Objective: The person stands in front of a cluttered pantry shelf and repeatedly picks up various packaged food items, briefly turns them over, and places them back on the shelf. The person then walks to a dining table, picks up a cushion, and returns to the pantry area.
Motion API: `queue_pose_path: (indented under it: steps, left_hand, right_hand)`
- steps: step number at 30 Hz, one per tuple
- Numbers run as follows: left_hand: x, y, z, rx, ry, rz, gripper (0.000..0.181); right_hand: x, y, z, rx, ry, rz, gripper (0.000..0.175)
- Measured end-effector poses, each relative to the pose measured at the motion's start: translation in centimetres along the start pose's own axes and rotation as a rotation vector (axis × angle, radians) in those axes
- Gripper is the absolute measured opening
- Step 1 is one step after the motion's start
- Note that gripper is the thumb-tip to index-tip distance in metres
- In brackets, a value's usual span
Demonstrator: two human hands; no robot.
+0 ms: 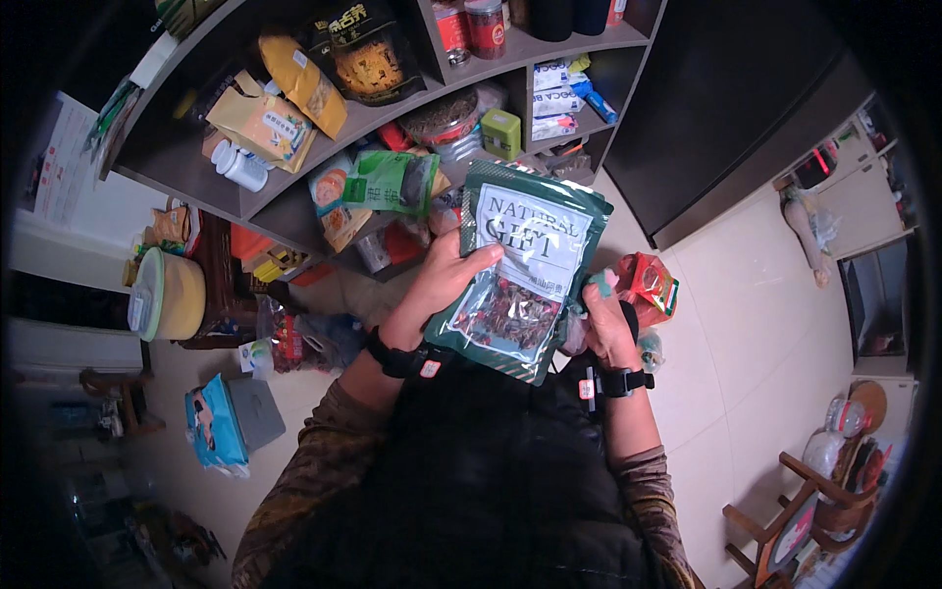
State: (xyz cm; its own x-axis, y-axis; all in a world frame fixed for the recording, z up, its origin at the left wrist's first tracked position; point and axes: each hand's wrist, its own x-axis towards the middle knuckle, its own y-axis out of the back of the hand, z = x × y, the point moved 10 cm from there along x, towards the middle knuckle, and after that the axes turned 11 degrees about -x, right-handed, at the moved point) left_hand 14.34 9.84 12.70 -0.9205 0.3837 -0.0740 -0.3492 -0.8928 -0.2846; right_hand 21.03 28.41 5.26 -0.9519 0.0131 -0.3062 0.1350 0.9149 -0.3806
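A green resealable pouch with a clear window hangs tilted before my chest. Dried reddish-brown plant pieces show through the window, and a pale panel bears printing. My left hand grips the pouch's left edge, thumb on the front and fingers hidden behind. To the right of the pouch, my right hand is closed around a crumpled teal and pink cloth-like piece; its lower part is partly hidden by the pouch. Just beyond that hand is a red plastic package.
Ahead, a grey shelf unit holds several food pouches, a white bottle, a green tin and jars. A lidded tub stands left. On the floor are a grey box and blue package. A wooden chair is lower right.
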Motion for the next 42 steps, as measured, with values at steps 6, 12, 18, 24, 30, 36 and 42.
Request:
queue_pose_path:
  steps: [6,12,18,24,30,36,42]
  left_hand:
    - [0.4,-0.2,-0.5,0.096,-0.033,-0.041,0.023]
    - [0.2,0.1,-1.4,-0.042,0.031,-0.024,0.028]
    - [-0.4,0.4,-2.8,-0.175,0.172,0.009,0.033]
    - [-1.7,0.1,-4.5,0.053,0.278,-0.157,0.031]
    - [-2.1,0.7,-5.1,-0.016,0.216,-0.132,0.025]
    - [-1.8,1.9,-5.9,-0.066,0.176,-0.029,0.017]
    - [-2.1,3.3,-3.5,0.329,-0.151,0.235,0.028]
  right_hand:
    - [0.1,-1.0,-1.3,-0.158,0.021,0.023,0.034]
    - [0.0,-0.9,-2.0,-0.102,0.069,0.084,0.018]
    - [-0.1,0.3,-2.7,-0.168,0.144,0.195,0.012]
    - [-0.3,1.7,-3.3,-0.160,0.198,0.285,0.011]
    - [-0.1,2.2,-2.8,-0.134,0.175,0.273,0.011]
    - [-0.1,2.1,-2.3,-0.063,0.153,0.269,0.016]
    - [-0.2,2.7,-2.1,0.049,0.159,0.357,0.009]
